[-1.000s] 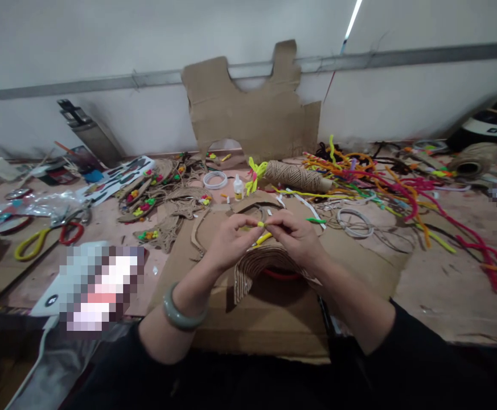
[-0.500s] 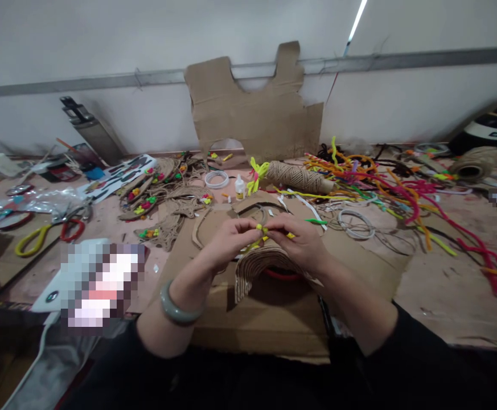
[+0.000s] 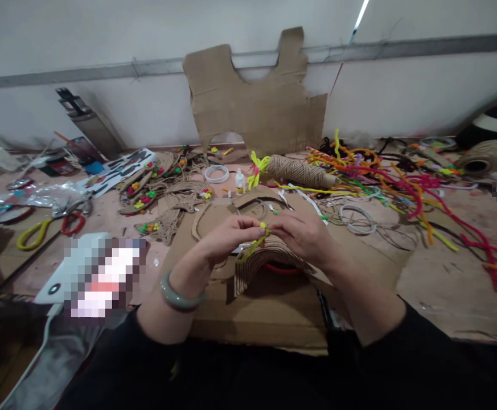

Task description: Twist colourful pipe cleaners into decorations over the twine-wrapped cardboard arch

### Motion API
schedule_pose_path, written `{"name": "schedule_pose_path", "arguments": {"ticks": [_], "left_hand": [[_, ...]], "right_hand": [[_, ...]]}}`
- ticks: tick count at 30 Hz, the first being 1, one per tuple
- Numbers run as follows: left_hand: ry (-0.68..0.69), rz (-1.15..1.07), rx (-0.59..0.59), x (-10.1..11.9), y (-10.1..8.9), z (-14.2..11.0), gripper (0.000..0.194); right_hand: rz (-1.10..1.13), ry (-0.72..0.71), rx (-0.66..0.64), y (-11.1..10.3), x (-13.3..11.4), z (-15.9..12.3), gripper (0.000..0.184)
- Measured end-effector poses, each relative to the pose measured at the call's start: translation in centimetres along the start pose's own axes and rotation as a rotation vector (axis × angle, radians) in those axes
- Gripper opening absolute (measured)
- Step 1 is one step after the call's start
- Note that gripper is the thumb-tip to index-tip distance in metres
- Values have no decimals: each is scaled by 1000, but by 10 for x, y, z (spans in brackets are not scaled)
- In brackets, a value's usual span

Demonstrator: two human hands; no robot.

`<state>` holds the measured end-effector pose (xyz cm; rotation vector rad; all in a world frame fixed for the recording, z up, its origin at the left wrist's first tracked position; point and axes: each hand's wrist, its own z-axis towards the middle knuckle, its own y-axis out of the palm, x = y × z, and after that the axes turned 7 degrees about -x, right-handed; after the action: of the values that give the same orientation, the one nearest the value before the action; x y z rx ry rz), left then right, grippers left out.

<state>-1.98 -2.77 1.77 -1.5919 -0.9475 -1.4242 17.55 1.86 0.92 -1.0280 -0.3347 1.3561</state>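
Note:
Both of my hands meet over the middle of the table and pinch one yellow pipe cleaner point(image 3: 254, 246). My left hand point(image 3: 226, 238), with a grey-green bangle on its wrist, grips the piece from the left. My right hand point(image 3: 302, 236) grips its top end from the right, fingers pressed together. The pipe cleaner's free end hangs down-left between the hands. Just below them lies a curved twine-wrapped piece point(image 3: 265, 262) with a red ring under it, on a flat cardboard sheet point(image 3: 257, 319).
A cardboard cut-out point(image 3: 252, 102) leans on the back wall. A twine spool point(image 3: 297, 171), a small glue bottle point(image 3: 239, 182) and white rings lie behind my hands. Coloured pipe cleaners point(image 3: 393, 182) sprawl at right. Scissors point(image 3: 47, 228) and twine ornaments lie at left.
My hands have kept hold of the yellow pipe cleaner and worked it: more of it is bunched between the fingertips, and its loose end now points down-left. The view shifted slightly.

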Motion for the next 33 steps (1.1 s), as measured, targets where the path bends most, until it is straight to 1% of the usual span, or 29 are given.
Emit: {"name": "schedule_pose_path", "arguments": {"ticks": [3,5,7,9,11,13,15,16,18,20,22,24,26,28,30,33], "left_hand": [[-9,74,48,-3,1,2,16],[18,182,98,-4,3,3,18],[103,367,181,-6,5,4,17],[236,616,274,-8,8,5,15],[372,863,363,-9,10,5,14],[477,1055,439,-8,13,4,14],[553,1160,510,-6,15,3,14],[581,1170,539,-5,16,2,13],[604,1078,570,-3,16,2,12],[558,860,562,-2,13,1,11],[457,605,539,-1,10,1,12],[368,396,522,-2,9,2,15],[330,241,501,-5,10,4,17],[319,121,468,-9,13,7,18],[311,35,437,-12,15,9,19],[270,14,409,-13,15,9,18]], "right_hand": [[-46,68,-35,-1,-4,1,22],[-75,122,-42,0,-6,3,22],[-68,194,-48,2,-7,4,19],[3,300,-41,5,-7,6,15],[169,430,-25,8,-8,8,15],[451,573,-25,11,-11,10,21],[767,680,-6,13,-14,11,28],[896,711,18,14,-16,12,30],[1029,723,90,14,-18,12,34],[1011,690,128,14,-19,12,33],[879,623,141,14,-17,11,28],[702,531,137,14,-16,10,19],[558,436,122,15,-15,9,13],[467,369,101,16,-16,7,14],[390,331,87,16,-16,6,16],[232,307,81,15,-12,5,17]]}}
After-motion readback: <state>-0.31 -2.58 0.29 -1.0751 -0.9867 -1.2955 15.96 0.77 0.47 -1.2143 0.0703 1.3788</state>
